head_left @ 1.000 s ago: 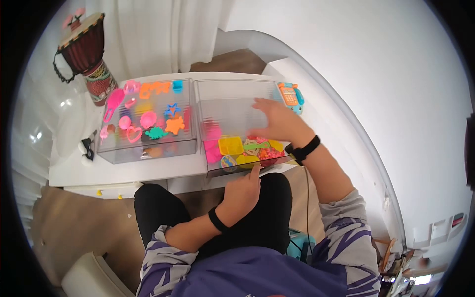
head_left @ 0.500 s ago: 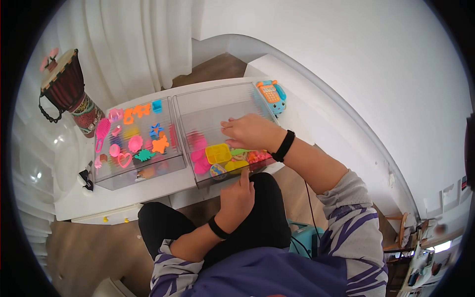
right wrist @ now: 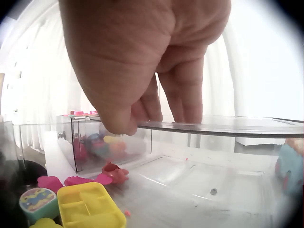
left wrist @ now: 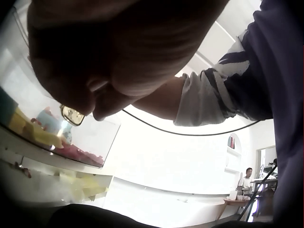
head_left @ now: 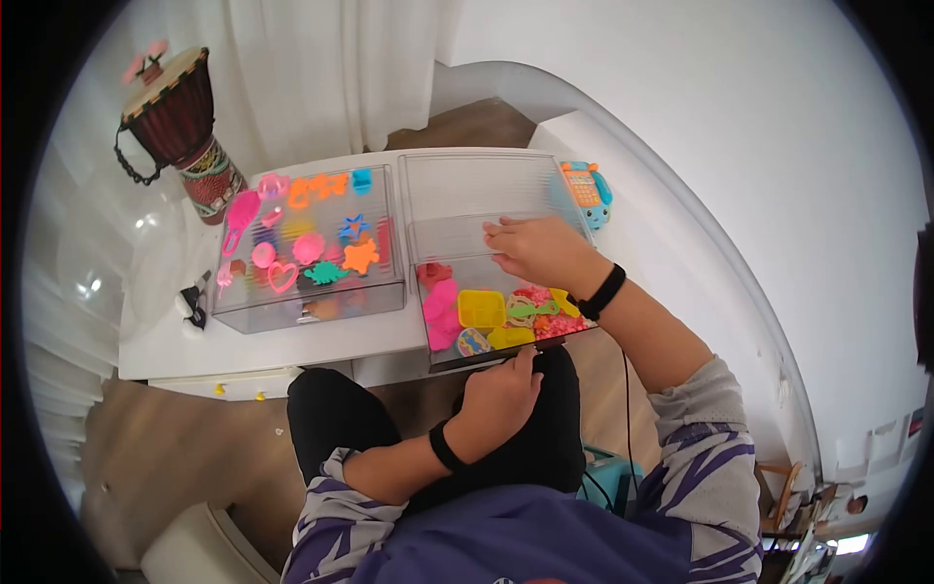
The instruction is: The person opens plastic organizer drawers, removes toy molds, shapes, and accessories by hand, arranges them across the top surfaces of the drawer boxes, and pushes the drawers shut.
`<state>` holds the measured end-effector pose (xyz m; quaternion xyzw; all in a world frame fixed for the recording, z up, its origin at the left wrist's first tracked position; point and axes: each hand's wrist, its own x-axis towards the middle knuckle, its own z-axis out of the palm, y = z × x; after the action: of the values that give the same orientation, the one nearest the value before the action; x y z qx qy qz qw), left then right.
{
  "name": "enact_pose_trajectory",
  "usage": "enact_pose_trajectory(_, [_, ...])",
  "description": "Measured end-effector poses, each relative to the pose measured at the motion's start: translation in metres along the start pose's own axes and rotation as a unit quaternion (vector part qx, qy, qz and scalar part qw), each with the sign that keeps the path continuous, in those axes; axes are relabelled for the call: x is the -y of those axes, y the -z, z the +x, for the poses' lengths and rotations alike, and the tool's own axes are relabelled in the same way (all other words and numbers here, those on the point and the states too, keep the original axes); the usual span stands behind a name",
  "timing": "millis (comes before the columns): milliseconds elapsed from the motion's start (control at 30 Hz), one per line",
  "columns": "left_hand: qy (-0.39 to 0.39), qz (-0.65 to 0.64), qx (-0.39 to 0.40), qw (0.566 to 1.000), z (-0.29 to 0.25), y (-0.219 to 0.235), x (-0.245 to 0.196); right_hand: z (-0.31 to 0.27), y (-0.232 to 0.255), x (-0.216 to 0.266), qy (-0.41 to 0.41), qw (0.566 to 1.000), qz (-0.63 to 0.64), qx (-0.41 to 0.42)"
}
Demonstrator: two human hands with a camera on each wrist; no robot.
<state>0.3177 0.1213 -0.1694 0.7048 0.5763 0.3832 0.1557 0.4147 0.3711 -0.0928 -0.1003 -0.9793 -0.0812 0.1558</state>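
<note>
In the head view, a clear plastic drawer (head_left: pixel 457 362) is pulled out toward me from its clear box (head_left: pixel 477 175). My left hand (head_left: pixel 501 399) is at the drawer front, its fingers holding the small gold handle (left wrist: pixel 72 115). My right hand (head_left: pixel 550 255) rests on the box top near its front edge, fingers spread on the panel and thumb at the edge. Inside the drawer lie a yellow divided tray (right wrist: pixel 90 206), a light green toy piece (head_left: pixel 530 311), pink pieces (head_left: pixel 441 316), a patterned oval piece (right wrist: pixel 38 202) and red-pink beads (head_left: pixel 559 326).
A second clear box (head_left: pixel 292 302) stands on the left, with colourful toys on its top, including a pink brush (head_left: pixel 240 219). A toy phone (head_left: pixel 589 190) sits to the right of my box. A drum (head_left: pixel 180 127) stands at the far left of the white table (head_left: pixel 156 341).
The drawer has slid somewhat farther out toward me, with my left hand moving along at its front. My right hand has lowered onto the box top. The head view has shifted.
</note>
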Motion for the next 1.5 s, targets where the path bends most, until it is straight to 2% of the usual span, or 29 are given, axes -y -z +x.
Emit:
enact_pose_trajectory(33, [0.005,0.001,-0.003,1.000,-0.002,0.004,-0.003,0.001,0.009,0.003,-0.042,0.998,0.013,0.050])
enact_pose_trajectory(67, [0.006,0.012,0.037,0.999,-0.004,0.008,-0.005,0.005,0.019,0.010,-0.085,0.991,0.024,0.099])
enact_pose_trajectory(100, [0.006,0.023,0.079,0.997,-0.005,0.014,-0.007,0.010,0.026,0.021,-0.081,0.991,0.026,0.099])
enact_pose_trajectory(133, [0.009,0.026,0.077,0.997,-0.005,0.024,-0.008,0.013,0.034,0.034,-0.091,0.989,0.045,0.112])
enact_pose_trajectory(200, [-0.064,-0.043,0.158,0.984,-0.005,0.049,-0.009,0.023,0.039,0.053,-0.097,0.985,0.069,0.123])
enact_pose_trajectory(267, [-0.080,-0.061,0.169,0.980,0.001,0.080,-0.012,0.035,0.037,0.067,-0.114,0.943,0.177,0.257])
enact_pose_trajectory(300, [-0.099,-0.083,0.181,0.975,0.004,0.093,-0.012,0.034,0.029,0.070,-0.111,0.943,0.177,0.257])
enact_pose_trajectory(333, [-0.097,-0.082,0.179,0.976,0.007,0.104,-0.011,0.031,0.016,0.071,-0.095,0.941,0.204,0.251])
enact_pose_trajectory(400, [-0.086,-0.087,0.109,0.986,0.013,0.121,-0.004,0.029,-0.008,0.072,-0.072,0.939,0.228,0.246])
enact_pose_trajectory(467, [-0.081,-0.082,0.077,0.990,0.018,0.133,0.009,0.032,-0.030,0.072,-0.092,0.956,0.196,0.197])
enact_pose_trajectory(533, [-0.075,-0.074,0.028,0.994,0.027,0.148,0.017,0.036,-0.056,0.064,-0.074,0.966,0.168,0.182])
enact_pose_trajectory(600, [-0.055,-0.092,0.021,0.994,0.035,0.159,0.027,0.050,-0.057,0.066,-0.062,0.973,0.143,0.169])
enact_pose_trajectory(667, [-0.035,-0.110,0.016,0.993,0.039,0.167,0.036,0.065,-0.056,0.066,-0.124,0.935,0.179,0.280])
enact_pose_trajectory(767, [-0.029,-0.126,-0.023,0.991,0.044,0.173,0.051,0.080,-0.057,0.062,-0.107,0.912,0.228,0.323])
enact_pose_trajectory(800, [-0.009,-0.146,-0.017,0.989,0.046,0.174,0.056,0.078,-0.062,0.060,-0.104,0.912,0.227,0.325])
enact_pose_trajectory(867, [0.011,-0.165,-0.016,0.986,0.047,0.174,0.060,0.071,-0.070,0.058,-0.071,0.945,0.227,0.226])
enact_pose_trajectory(900, [0.012,-0.183,-0.022,0.983,0.049,0.174,0.063,0.070,-0.069,0.057,-0.065,0.946,0.223,0.226])
enact_pose_trajectory(967, [0.013,-0.200,-0.031,0.979,0.050,0.173,0.064,0.068,-0.064,0.063,-0.003,0.978,0.171,0.122])
enact_pose_trajectory(1000, [0.016,-0.210,-0.024,0.977,0.050,0.171,0.063,0.071,-0.060,0.064,0.000,0.978,0.170,0.122])
enact_pose_trajectory(1067, [0.018,-0.219,-0.019,0.975,0.051,0.169,0.064,0.077,-0.051,0.066,-0.005,0.965,0.138,0.221])
enact_pose_trajectory(1133, [0.013,-0.195,-0.004,0.981,0.052,0.163,0.066,0.063,-0.079,0.057,-0.008,0.969,0.143,0.202])
enact_pose_trajectory(1200, [-0.007,-0.162,-0.009,0.987,0.049,0.158,0.069,0.058,-0.077,0.062,-0.011,0.972,0.148,0.182])
enact_pose_trajectory(1267, [-0.025,-0.130,-0.012,0.991,0.047,0.149,0.072,0.050,-0.064,0.070,-0.028,0.971,0.209,0.111])
enact_pose_trajectory(1300, [-0.021,-0.107,-0.015,0.994,0.046,0.144,0.073,0.048,-0.059,0.069,-0.027,0.971,0.208,0.113])
enact_pose_trajectory(1367, [-0.015,-0.086,-0.021,0.996,0.044,0.138,0.070,0.044,-0.052,0.066,-0.003,0.968,0.183,0.171])
enact_pose_trajectory(1500, [-0.001,-0.057,0.014,0.998,0.040,0.134,0.068,0.039,-0.025,0.070,0.029,0.969,0.158,0.190])
